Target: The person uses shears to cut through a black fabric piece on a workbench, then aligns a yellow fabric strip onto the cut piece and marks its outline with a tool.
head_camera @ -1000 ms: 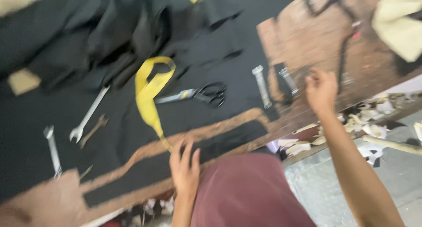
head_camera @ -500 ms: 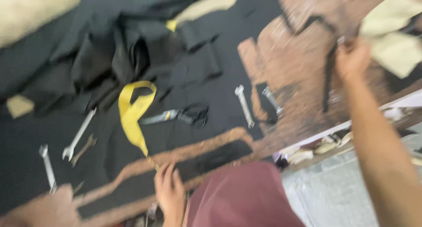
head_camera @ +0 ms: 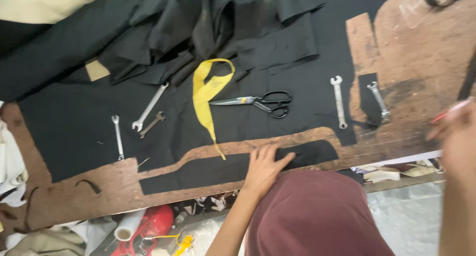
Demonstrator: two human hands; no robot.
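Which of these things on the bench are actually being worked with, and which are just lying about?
In hand:
left hand flat on the black fabric strip
right hand, blurred, holding something thin

Lying about:
scissors
yellow strip
wrenches
heaped black cloth

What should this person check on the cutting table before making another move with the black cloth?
1. Left hand flat on the black cloth strip at the table's near edge: ok.
2. Scissors shut and lying apart from both hands: ok.
3. Wrenches lying on the black cloth sheet as weights, several spread along it: ok.
4. Yellow tape clear of the strip: not ok, its tail reaches the cut edge just beside the left hand.
5. Right hand holding something thin and reddish: cannot tell what, it is blurred.
6. Loose black cloth heap clear of the work area: ok.
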